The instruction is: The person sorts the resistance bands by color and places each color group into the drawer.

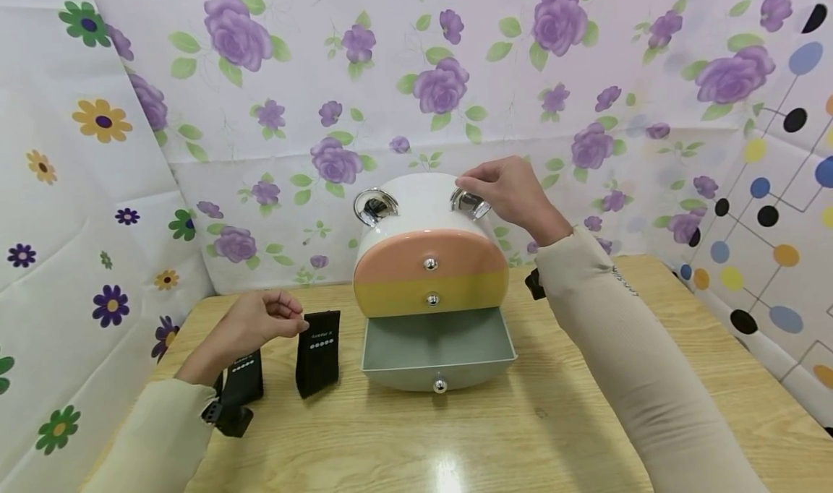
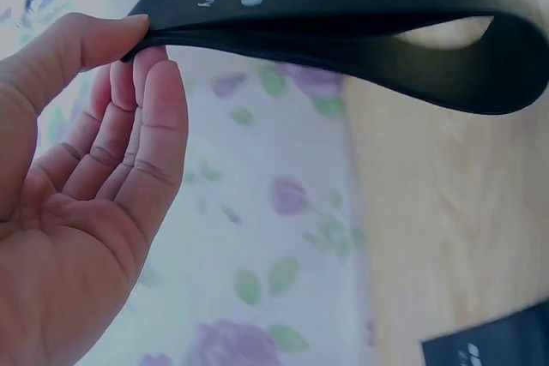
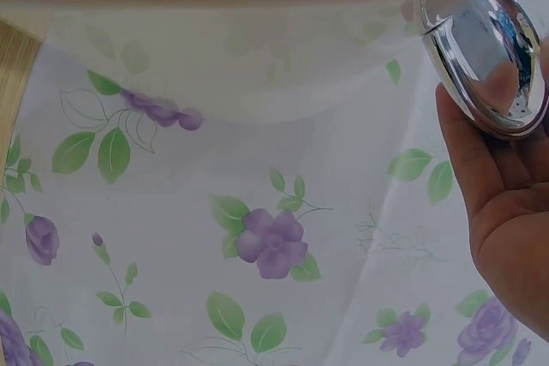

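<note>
My left hand (image 1: 250, 328) pinches the top end of a black resistance band (image 1: 319, 359) between thumb and fingers. In the left wrist view, that band (image 2: 343, 10) is a flat loop marked "X-Heavy", hanging folded from the fingertips. A rounded drawer box (image 1: 416, 200) stands at the table's middle, its orange and yellow drawers closed and its grey-green bottom drawer (image 1: 416, 379) pulled out. My right hand (image 1: 510, 193) holds the box's shiny silver right ear (image 1: 463, 202). The right wrist view has fingers behind this ear (image 3: 493, 62); part of the hand is cut off.
Another black band (image 1: 247, 379) lies on the wooden table (image 1: 416, 442) by the left wrist, partly hidden. The left silver ear (image 1: 375, 206) stands on the box. Flower-patterned cloth (image 1: 280, 168) hangs behind the table, and patterned sheets flank it on both sides.
</note>
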{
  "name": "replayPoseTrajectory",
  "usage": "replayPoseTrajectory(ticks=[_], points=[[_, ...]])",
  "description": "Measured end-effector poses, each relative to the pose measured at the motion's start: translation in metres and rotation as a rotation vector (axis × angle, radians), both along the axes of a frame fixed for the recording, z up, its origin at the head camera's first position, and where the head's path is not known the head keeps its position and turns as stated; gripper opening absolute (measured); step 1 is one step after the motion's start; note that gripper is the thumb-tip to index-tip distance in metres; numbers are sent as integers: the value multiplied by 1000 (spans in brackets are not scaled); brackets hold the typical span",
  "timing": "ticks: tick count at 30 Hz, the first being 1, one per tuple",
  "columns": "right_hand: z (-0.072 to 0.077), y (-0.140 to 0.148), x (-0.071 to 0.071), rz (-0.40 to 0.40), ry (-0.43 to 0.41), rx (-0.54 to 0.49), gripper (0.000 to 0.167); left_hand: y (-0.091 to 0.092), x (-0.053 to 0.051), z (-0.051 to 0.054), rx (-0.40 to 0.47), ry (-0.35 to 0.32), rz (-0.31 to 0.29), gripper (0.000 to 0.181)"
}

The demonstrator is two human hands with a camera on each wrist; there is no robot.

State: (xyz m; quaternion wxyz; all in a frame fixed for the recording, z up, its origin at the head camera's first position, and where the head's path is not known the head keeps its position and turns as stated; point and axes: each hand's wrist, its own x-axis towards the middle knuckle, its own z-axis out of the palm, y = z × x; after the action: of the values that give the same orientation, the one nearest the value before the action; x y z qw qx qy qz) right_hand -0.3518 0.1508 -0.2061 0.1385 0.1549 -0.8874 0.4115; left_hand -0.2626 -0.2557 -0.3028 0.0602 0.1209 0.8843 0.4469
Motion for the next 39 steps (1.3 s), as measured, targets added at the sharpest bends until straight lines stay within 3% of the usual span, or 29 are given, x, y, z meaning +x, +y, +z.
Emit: replayPoseTrajectory(ticks=[12,18,21,26,34,39], points=[[0,0,0,15,15,0,28,36,23,49,5,155,-30,23],[1,1,0,12,15,7,29,61,32,71,66,234,-51,20],[1,1,0,11,11,1,29,76,32,75,127,267,-72,19],[1,-1,2,14,-5,-2,29,100,26,68,211,288,-109,14],[0,-1,1,13,9,3,28,131,14,41,307,307,-172,12],[0,0,1,4,6,10,29,147,11,27,365,302,-162,12]])
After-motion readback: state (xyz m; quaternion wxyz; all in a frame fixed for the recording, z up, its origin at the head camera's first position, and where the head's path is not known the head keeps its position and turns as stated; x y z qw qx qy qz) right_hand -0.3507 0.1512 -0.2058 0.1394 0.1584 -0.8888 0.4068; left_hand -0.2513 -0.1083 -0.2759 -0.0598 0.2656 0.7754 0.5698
